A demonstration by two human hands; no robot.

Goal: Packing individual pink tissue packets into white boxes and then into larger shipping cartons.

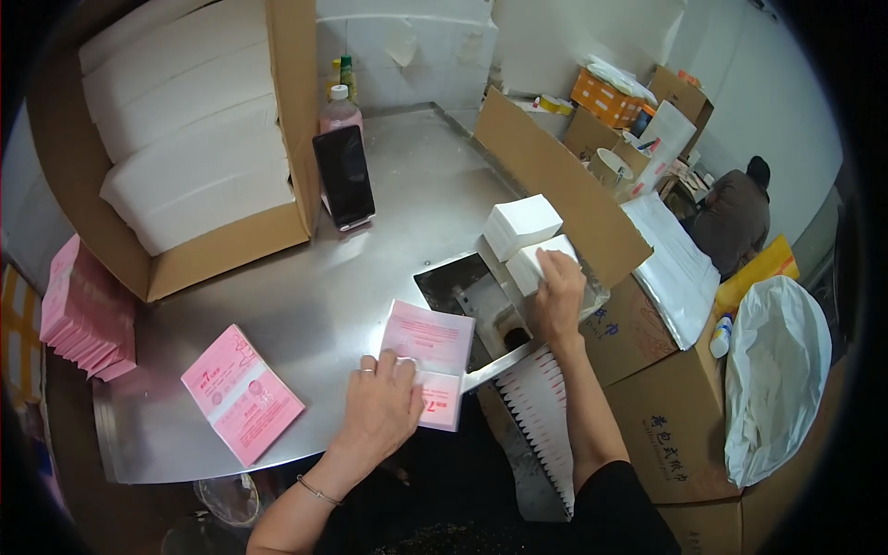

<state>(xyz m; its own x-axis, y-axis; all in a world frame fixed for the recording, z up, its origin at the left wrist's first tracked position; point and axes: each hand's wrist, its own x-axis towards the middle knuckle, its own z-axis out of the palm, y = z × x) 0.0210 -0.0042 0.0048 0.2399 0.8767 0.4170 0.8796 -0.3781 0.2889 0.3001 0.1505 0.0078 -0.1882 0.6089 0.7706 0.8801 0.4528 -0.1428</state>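
At the front edge of the steel table, my left hand (384, 402) lies with bent fingers on a pink printed plastic bag (430, 333), gripping its left side. My right hand (562, 291) reaches forward, its fingers closed on the nearer of two white stacks of folded tissue (525, 268). The farther tissue stack (523, 225) stands just behind it. Between my hands is a rectangular opening (476, 301) in the tabletop, partly covered by the bag. A pile of flat pink bags (242, 393) lies left of my left hand.
A large carton (231, 259) holding white tissue stands at the back left, beside more pink packs (83, 310). A phone (345, 176) leans upright before a bottle (340, 111). Cartons (671, 425) and a white sack (777, 370) crowd the right. Another person (735, 217) sits farther back.
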